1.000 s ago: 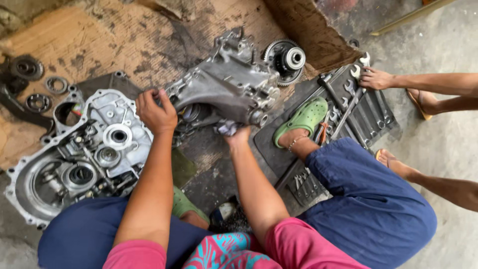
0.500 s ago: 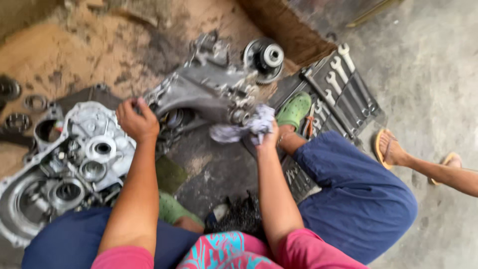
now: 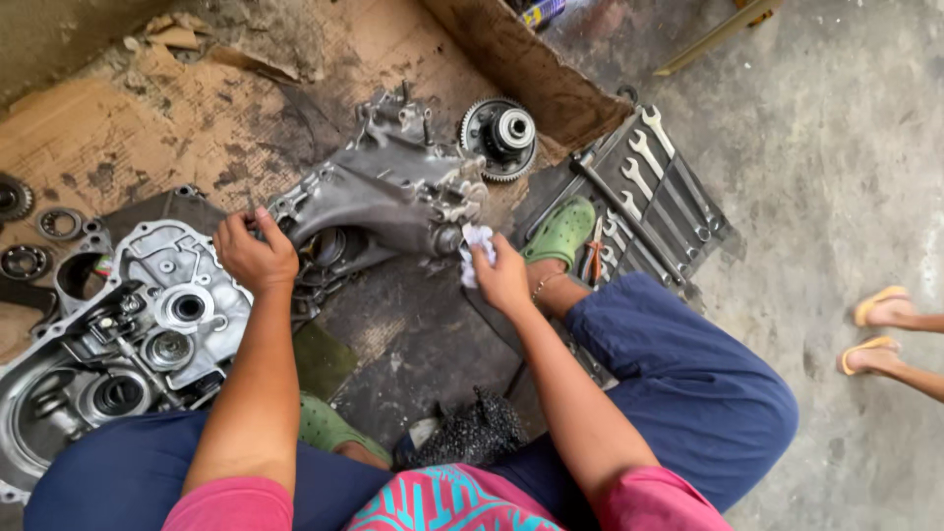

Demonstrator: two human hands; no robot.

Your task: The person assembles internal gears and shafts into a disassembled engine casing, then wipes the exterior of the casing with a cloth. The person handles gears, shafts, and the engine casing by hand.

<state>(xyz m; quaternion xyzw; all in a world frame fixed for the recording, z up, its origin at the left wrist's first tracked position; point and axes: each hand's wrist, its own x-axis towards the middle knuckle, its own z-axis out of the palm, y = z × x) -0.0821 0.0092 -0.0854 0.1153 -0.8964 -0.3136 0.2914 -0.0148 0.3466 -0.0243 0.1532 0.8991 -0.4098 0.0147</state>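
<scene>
head view: tool tray [image 3: 590, 162] holds wrenches [image 3: 657, 157].

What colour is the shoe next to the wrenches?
Green; the clog shows clearly in the head view, beside the wrench tray.

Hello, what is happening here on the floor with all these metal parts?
A person sits on the ground among gearbox parts. The left hand grips the edge of a grey metal housing lying on cardboard. The right hand presses a white rag against the housing's end. Another open casing lies at the left, a gear assembly behind, and a tray of wrenches at the right. Someone else's feet in sandals show at the right edge.
</scene>
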